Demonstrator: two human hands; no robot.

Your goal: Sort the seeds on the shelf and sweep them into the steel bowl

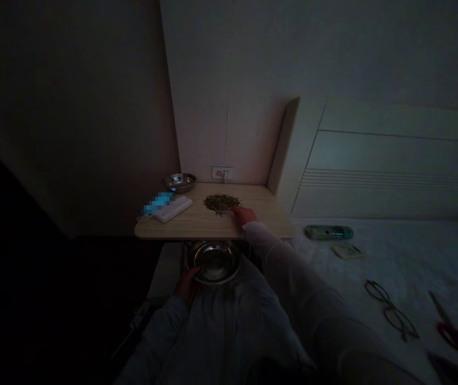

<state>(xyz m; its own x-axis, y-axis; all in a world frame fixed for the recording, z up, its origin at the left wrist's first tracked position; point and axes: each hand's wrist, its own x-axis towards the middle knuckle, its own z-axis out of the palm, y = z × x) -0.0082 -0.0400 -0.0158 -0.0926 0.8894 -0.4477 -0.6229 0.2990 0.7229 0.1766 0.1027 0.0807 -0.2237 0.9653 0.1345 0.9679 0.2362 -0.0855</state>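
While my left grip (188, 284) is clamped on the rim of a shiny round steel bowl (221, 271), thumb over the lip, my right grip (244, 215) is at the near right edge of a loose heap of small green-brown bits (220, 203). Too dim to resolve those fingers; can't tell if they're pinched together or apart. Heap sits around the middle of the pale wood-grain table (269, 214); bowl is off it, just below the front edge, over my lap (233, 321). Main risk: scatter. Bits are loose, no raised edge visible, so a hard sideways sweep or a dragging white sleeve (289, 262) could send some over the front, wide of the bowl. Second: bowl tip. It's a one-sided hold, so a knee shift could tilt it. Third: long white block, probably a power strip (175, 208), left of the heap; a wide flick could land bits on it. Poor light, so strays are easily missed.
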